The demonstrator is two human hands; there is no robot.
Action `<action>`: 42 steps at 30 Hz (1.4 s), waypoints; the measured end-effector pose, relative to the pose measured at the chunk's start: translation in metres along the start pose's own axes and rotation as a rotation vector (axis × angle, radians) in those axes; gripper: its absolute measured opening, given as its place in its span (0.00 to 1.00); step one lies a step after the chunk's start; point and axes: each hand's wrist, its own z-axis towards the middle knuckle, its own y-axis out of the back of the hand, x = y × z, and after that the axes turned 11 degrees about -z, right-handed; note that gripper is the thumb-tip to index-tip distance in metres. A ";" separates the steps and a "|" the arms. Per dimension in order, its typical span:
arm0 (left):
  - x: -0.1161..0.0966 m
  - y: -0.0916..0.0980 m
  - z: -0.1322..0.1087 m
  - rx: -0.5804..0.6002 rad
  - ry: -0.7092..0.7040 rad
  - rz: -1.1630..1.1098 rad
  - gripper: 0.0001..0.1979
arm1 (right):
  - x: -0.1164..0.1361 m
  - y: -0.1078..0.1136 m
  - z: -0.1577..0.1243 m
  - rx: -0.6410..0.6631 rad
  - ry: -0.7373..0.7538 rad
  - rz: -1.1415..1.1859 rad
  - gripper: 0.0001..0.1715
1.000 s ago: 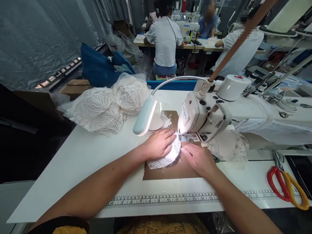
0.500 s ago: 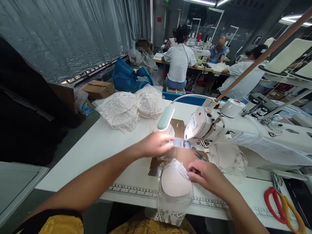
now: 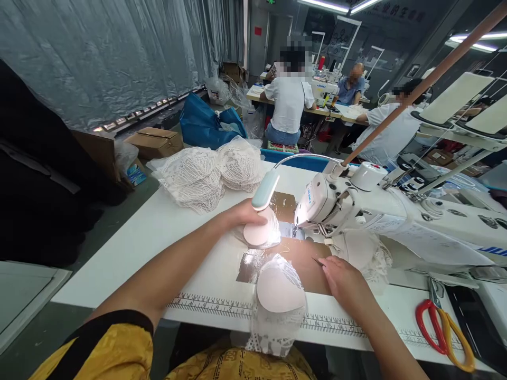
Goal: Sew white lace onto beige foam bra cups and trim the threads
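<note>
My left hand (image 3: 247, 212) is closed on the far edge of a pale pink bra cup (image 3: 256, 235) with white lace, just left of the sewing machine's needle area. My right hand (image 3: 344, 275) is closed on small thread snips (image 3: 318, 260), whose dark tip points left over the brown plate (image 3: 303, 269). Between my arms a second lace bra cup (image 3: 279, 290) lies across the table's front edge, its lace hanging over. A loose thread runs near the two cups. The white sewing machine (image 3: 317, 203) stands just beyond my right hand.
Stacked white lace cups (image 3: 198, 177) sit at the back left, and more lace pieces (image 3: 362, 253) lie under the machine arm. Red-and-yellow scissors (image 3: 439, 322) and a black phone (image 3: 471, 316) rest at right. A small lamp (image 3: 265, 190) overhangs my left hand. Co-workers sit beyond.
My right hand has moved from beside the near cup to the snips on the plate and grasped them. My left hand has shifted slightly left and up and now grips the far cup.
</note>
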 end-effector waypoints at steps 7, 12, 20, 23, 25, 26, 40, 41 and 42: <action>-0.019 -0.033 -0.037 0.168 -0.020 0.062 0.15 | 0.042 0.032 0.025 -0.034 -0.167 0.676 0.16; -0.021 -0.050 -0.046 0.255 -0.077 -0.057 0.15 | 0.067 0.036 0.061 0.046 -0.170 0.905 0.14; -0.013 -0.020 -0.052 0.213 0.001 -0.240 0.16 | 0.071 0.021 0.064 0.014 -0.224 1.049 0.13; -0.017 -0.016 -0.054 0.192 -0.008 -0.181 0.16 | 0.071 0.019 0.064 0.020 -0.214 1.055 0.13; -0.022 -0.018 -0.056 0.155 -0.051 -0.073 0.18 | 0.072 0.019 0.064 0.022 -0.203 1.043 0.13; -0.024 -0.020 -0.056 0.135 -0.070 -0.015 0.18 | 0.072 0.020 0.065 0.025 -0.197 1.036 0.13; -0.013 -0.040 -0.048 0.157 0.115 -0.253 0.15 | 0.065 0.015 0.063 -0.008 -0.148 1.147 0.25; -0.013 -0.039 -0.048 0.162 0.137 -0.290 0.15 | 0.063 0.014 0.062 0.000 -0.165 1.173 0.26; -0.014 -0.039 -0.049 0.164 0.159 -0.322 0.15 | 0.062 0.014 0.061 0.012 -0.180 1.199 0.27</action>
